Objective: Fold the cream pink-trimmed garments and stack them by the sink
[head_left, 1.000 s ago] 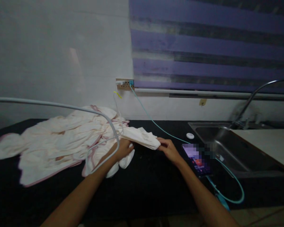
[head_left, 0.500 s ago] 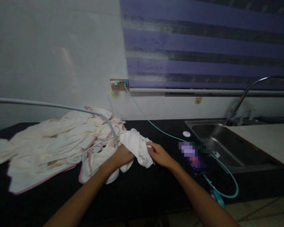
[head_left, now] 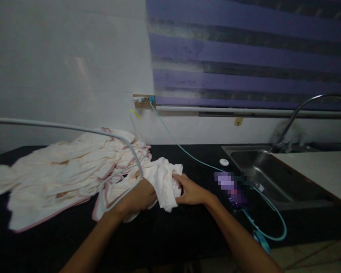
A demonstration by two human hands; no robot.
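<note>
Location: domestic kitchen or utility area. Indicators: a black counter (head_left: 170,235) runs along a white wall (head_left: 65,57). A steel sink (head_left: 261,170) is set into the counter at right, with a curved tap (head_left: 309,104) above it. A wall socket (head_left: 143,101) feeds a teal cable (head_left: 184,149) leading to a phone (head_left: 231,185) on the counter. A purple striped blind (head_left: 244,57) covers the window. A pile of pale laundry (head_left: 59,174) lies on the counter at left.

Dim, soft-focus view; faint wall glare, bowed edges.
</note>
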